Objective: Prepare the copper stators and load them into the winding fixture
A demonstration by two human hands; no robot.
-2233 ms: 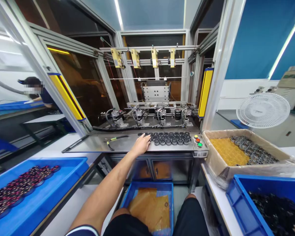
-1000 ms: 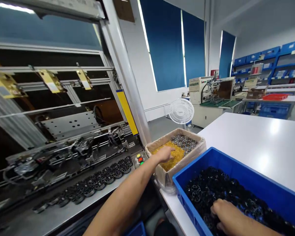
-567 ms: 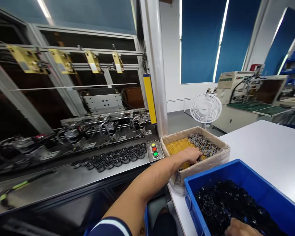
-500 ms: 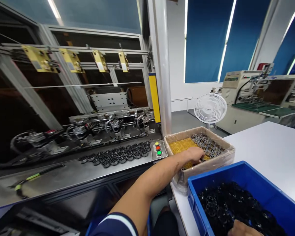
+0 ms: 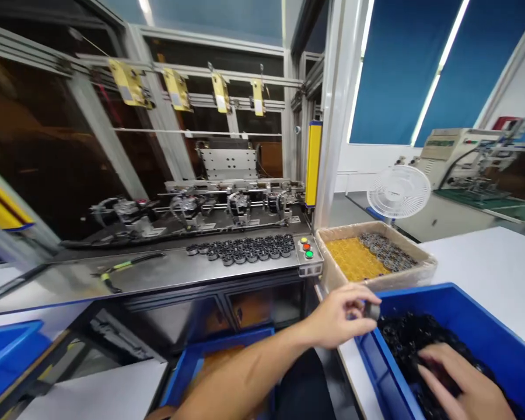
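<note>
My left hand [image 5: 339, 317] pinches a small dark grey ring-shaped part [image 5: 371, 312] between thumb and fingers, just above the left rim of the blue bin [image 5: 452, 297]. My right hand [image 5: 466, 379] is inside that bin with its fingers curled over the heap of black round spoked parts [image 5: 406, 329]. Something dark shows between its thumb and fingers, too unclear to make out. Behind the bin stands a plastic-lined carton [image 5: 378, 284] holding a yellow layer [image 5: 352, 256] and rows of grey spoked round parts [image 5: 391, 251].
Black rings [image 5: 245, 251] lie in rows on the machine's metal ledge [image 5: 166, 274], beside a button box [image 5: 308, 256]. Clamping fixtures [image 5: 238, 207] stand behind them. A yellow-marked cable [image 5: 122, 265] lies at left. A white fan [image 5: 398, 192] stands beyond the carton.
My left hand has come out of the carton towards me and now holds the ring-shaped part over the bin's edge. More of my right hand shows. The view has swung left.
</note>
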